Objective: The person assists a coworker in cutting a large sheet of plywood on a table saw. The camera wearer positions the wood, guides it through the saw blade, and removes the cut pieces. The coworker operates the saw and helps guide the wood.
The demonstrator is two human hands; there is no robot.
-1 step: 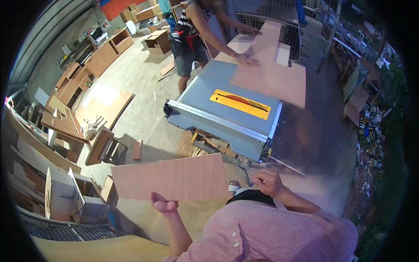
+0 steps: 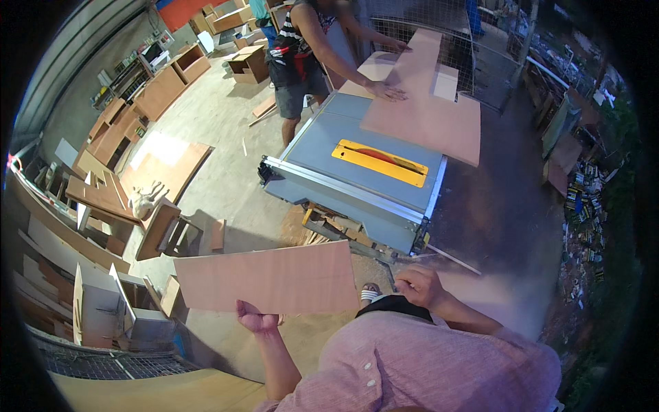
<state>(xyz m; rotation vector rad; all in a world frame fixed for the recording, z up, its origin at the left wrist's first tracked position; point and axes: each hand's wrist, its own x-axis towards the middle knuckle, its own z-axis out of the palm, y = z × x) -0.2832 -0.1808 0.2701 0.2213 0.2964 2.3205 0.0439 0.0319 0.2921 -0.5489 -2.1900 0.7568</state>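
Observation:
My left hand (image 2: 256,318) grips the lower edge of a rectangular plywood panel (image 2: 268,278), reddish-brown faced, which I hold out in front of me at the left. The fingers are mostly hidden behind the panel. My right hand (image 2: 419,285) is curled closed near my waist, with nothing visible in it. Ahead stands a table saw (image 2: 329,147) with a grey-blue top and a yellow insert (image 2: 379,163) around the blade slot. Across its far side lies a larger plywood sheet (image 2: 439,127) with a stepped outline. A co-worker's hand (image 2: 386,90) rests flat on that sheet.
The co-worker (image 2: 302,62) stands at the saw's far left. Wooden cabinets (image 2: 158,93) line the left side, and a dog (image 2: 145,199) lies near a wooden bench. Offcuts (image 2: 336,223) sit under the saw. A debris pile (image 2: 583,206) runs along the right.
The co-worker's plywood sheet has shifted slightly away from the saw blade. My hands and the panel I hold stay nearly in place.

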